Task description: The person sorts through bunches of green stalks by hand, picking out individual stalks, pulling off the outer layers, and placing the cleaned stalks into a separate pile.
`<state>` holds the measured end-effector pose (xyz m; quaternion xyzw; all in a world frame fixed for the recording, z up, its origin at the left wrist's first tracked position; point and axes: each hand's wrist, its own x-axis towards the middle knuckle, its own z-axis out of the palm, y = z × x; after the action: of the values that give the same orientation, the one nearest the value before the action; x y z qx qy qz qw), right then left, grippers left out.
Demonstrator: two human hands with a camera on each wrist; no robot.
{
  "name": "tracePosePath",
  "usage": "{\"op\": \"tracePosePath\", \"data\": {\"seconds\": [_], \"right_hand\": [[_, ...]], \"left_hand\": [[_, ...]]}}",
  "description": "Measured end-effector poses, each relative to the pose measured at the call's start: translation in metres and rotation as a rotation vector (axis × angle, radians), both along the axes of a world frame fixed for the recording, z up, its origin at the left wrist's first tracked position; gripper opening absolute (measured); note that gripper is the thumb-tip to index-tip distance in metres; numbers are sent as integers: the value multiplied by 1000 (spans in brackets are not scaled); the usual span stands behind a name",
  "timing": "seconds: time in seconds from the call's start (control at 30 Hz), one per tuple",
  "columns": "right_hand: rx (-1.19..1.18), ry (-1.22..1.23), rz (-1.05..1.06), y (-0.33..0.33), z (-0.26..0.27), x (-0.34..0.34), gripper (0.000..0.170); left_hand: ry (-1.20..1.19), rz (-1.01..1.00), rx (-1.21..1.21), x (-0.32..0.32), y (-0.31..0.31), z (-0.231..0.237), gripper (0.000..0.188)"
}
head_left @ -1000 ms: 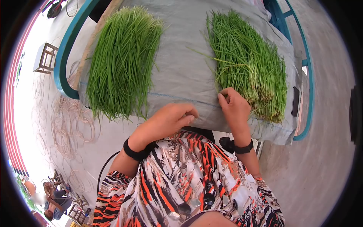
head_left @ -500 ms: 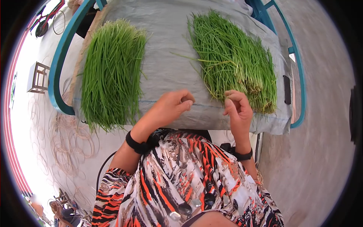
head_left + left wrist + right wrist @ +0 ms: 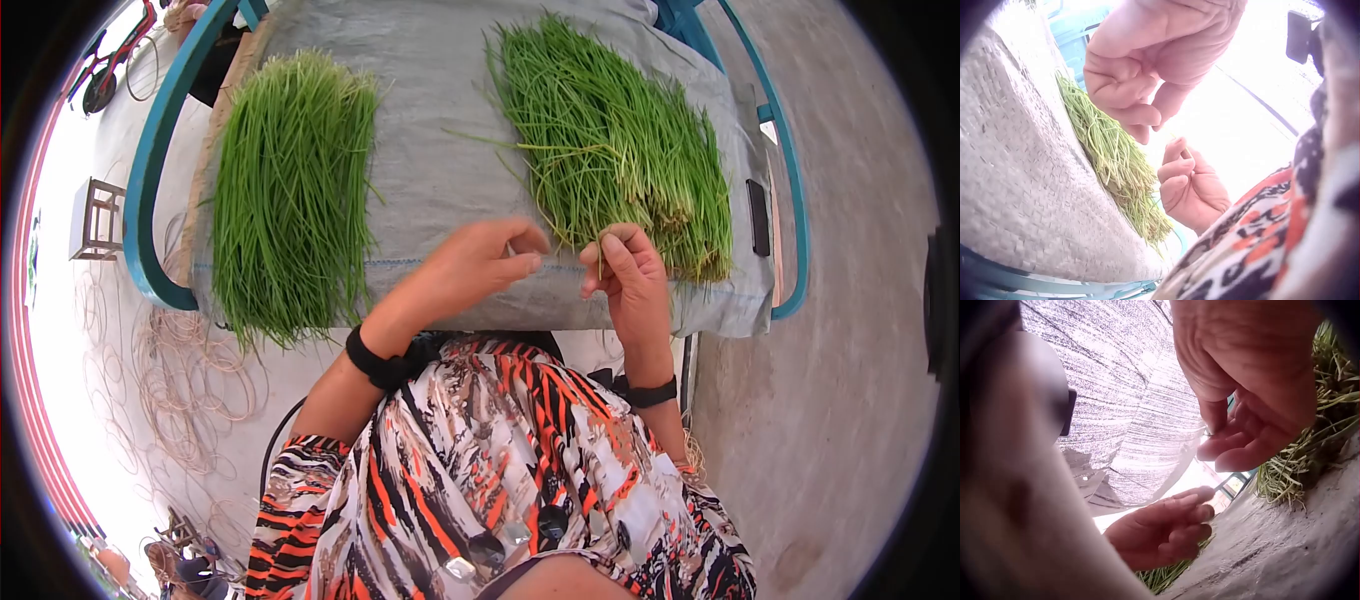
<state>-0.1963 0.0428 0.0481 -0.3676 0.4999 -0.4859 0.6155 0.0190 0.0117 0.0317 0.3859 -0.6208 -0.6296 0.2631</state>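
What changes most in the last second is the nearness of the two hands; the right hand, which was at the near edge of the right pile, is now a little toward the body from it, with the fingers folded in and the fingertips higher; the left hand has come across and its fingertips are now just beside those of the right hand, with a small gap between (in the head view it is blurred, so it seems to move).

The grip of the right hand is a pinch; between thumb and finger there is a thin stem, best seen from the left wrist; the grip of the left hand is slack, the fingers bent loosely and the thumb apart from them, and I see nothing held there.

The left pile and the right pile lie both on the grey cloth, well apart from each other; their shape looks the same as a second ago. For the work in hand I judge this to mean that the attention has passed from the right pile to one stem, which is held up in front of the body; whether the stem is fully free from the right pile, I cannot tell.
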Motion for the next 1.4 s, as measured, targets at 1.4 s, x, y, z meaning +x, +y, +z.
{"op": "tracePosePath", "data": {"seconds": [1.4], "right_hand": [[88,40,425,-12,13,26,36]], "left_hand": [[440,216,250,5,0,7,18]]}}
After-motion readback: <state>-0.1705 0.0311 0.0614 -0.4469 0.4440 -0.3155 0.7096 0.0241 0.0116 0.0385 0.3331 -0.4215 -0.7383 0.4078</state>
